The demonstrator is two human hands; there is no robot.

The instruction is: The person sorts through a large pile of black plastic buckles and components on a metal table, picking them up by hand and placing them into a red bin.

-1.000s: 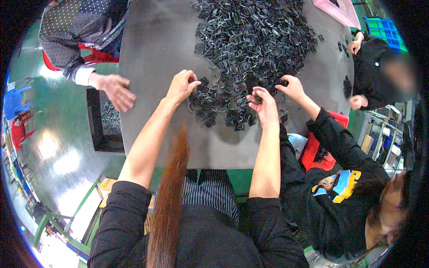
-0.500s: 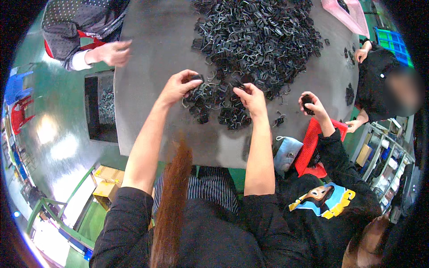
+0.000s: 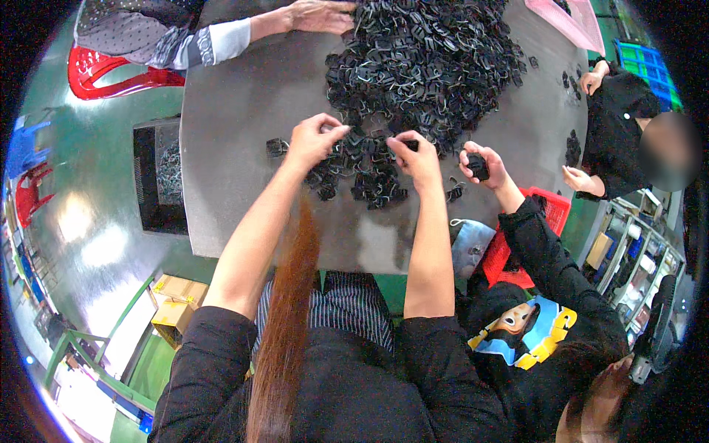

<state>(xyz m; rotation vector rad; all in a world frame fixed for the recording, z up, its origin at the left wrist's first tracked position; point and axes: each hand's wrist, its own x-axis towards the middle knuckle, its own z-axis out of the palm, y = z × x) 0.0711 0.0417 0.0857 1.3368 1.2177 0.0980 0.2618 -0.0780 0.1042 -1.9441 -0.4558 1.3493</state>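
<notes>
My left hand point(image 3: 313, 143) is at the near edge of a big heap of small black plastic parts point(image 3: 425, 70), with its thumb and fingers pinched together. What is between its fingertips, if anything, is too small to tell. To its left, a small black clump of parts point(image 3: 277, 148) lies on the grey table point(image 3: 236, 96). My right hand point(image 3: 417, 159) is closed on a black plastic part point(image 3: 411, 145), over loose parts at the heap's near side. Pale thin loops stick out of many parts. A smaller cluster of parts point(image 3: 377, 190) lies between my forearms.
Beside me on the right, a co-worker's hand point(image 3: 487, 171) holds a black clump above a red basket point(image 3: 546, 210). A light-blue pouch point(image 3: 471, 247) sits next to it. Another co-worker's hand point(image 3: 321, 16) touches the heap from the far left. A black crate point(image 3: 159, 177) stands left of the table.
My left hand has moved slightly right toward the heap; the black part it held is gone from it, and a clump now lies to its left. The far-left co-worker's hand has reached to the heap.
</notes>
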